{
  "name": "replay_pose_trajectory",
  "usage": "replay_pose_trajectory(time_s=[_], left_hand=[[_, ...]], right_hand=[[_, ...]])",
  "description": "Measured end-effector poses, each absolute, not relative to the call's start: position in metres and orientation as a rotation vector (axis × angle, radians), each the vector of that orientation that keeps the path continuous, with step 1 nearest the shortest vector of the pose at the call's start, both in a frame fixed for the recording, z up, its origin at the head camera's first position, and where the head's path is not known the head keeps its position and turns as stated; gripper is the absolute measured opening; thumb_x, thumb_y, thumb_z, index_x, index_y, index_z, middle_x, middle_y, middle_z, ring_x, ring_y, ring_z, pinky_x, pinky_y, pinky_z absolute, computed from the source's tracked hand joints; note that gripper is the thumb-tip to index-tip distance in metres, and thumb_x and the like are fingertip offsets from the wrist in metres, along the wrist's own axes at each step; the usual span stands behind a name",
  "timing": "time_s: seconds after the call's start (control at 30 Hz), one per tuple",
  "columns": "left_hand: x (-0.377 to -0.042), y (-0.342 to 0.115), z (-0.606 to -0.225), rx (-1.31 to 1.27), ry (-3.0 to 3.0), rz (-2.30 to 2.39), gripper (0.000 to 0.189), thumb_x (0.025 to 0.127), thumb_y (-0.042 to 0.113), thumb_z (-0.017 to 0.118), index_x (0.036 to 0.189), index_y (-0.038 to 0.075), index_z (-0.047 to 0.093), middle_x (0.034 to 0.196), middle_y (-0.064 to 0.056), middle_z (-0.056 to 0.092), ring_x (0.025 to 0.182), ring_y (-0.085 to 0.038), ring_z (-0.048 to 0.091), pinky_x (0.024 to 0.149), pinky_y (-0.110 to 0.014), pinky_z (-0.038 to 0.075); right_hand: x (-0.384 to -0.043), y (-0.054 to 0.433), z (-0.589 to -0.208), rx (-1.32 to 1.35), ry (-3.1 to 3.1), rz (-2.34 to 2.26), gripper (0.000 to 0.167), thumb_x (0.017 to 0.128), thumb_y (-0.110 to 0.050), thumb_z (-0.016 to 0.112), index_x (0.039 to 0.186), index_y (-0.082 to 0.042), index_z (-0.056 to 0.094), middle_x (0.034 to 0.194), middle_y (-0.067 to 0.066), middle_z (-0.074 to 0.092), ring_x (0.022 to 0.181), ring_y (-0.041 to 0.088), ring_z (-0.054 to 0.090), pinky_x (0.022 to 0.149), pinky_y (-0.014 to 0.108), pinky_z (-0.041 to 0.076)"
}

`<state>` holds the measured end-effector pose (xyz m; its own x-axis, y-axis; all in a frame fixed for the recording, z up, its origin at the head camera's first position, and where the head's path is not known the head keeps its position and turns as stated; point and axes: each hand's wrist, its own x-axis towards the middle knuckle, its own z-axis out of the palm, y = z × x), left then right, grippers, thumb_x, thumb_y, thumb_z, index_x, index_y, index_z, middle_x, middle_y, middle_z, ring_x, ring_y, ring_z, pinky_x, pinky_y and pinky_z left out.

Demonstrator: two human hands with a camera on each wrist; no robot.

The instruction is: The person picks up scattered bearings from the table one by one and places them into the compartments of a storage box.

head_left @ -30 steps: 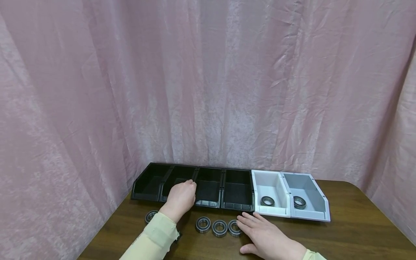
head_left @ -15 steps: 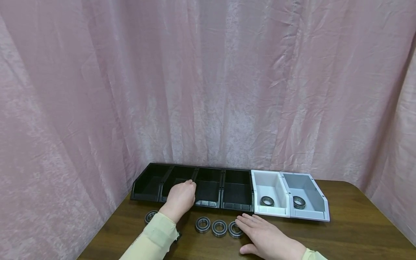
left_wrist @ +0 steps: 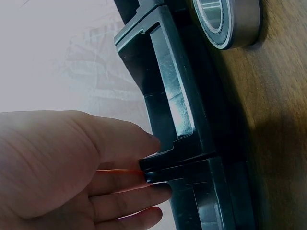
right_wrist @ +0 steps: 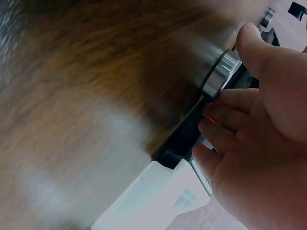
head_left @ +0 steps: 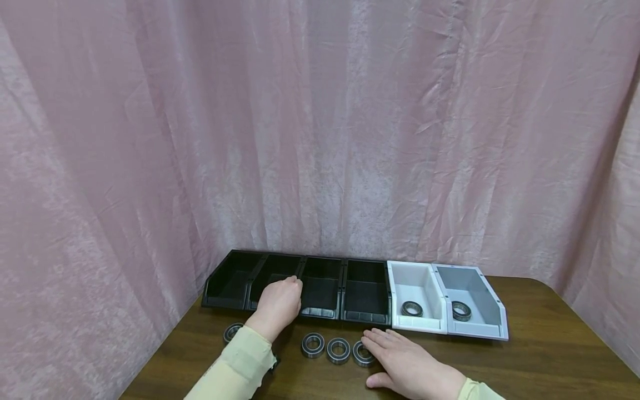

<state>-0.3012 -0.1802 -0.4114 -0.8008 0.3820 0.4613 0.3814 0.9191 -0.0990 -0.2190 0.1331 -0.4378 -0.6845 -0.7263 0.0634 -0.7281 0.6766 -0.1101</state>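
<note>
My left hand (head_left: pixel 277 305) is at the joined side walls between two black bins (head_left: pixel 320 294). In the left wrist view its thumb and fingers (left_wrist: pixel 127 196) pinch those walls (left_wrist: pixel 182 163) from either side. My right hand (head_left: pixel 407 361) is held over the wooden table with its fingers straight. Its fingertips overlap a metal ball bearing (head_left: pixel 361 360); whether they touch it I cannot tell. Two more bearings lie to its left, one in the middle (head_left: pixel 338 360) and one farther left (head_left: pixel 313 355). Another bearing (head_left: pixel 230 333) is partly hidden by the left sleeve.
Several bins stand in a row along the pink curtain (head_left: pixel 320 139). A white bin (head_left: pixel 442 303) and a grey bin (head_left: pixel 480 333) at the right end each contain one bearing. Some small dark thing (head_left: pixel 275 364) shows beside the left sleeve. The table (head_left: pixel 560 350) extends to the right.
My right hand has shifted very slightly left, with its fingertips a little lower in the view. My left hand, the bins and the bearings look unmoved.
</note>
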Motion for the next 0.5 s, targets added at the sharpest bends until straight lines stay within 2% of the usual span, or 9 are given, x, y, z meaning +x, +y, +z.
replay_pose_trajectory(time_s=[0.5], left_hand=[[-0.301,-0.1798,-0.4115,-0.535,-2.613,0.008,0.018,0.09,0.007,0.089,0.102,0.0,0.079,0.103,-0.014,0.079,0.076,-0.025,0.075,0.072,-0.039,0.066]], right_hand=[[-0.2232,0.1298,-0.4416,1.224,-2.821,0.153,0.077,0.105,-0.058,0.068,0.152,0.002,0.061,0.155,0.019,0.062,0.147,0.037,0.056,0.12,0.051,0.046]])
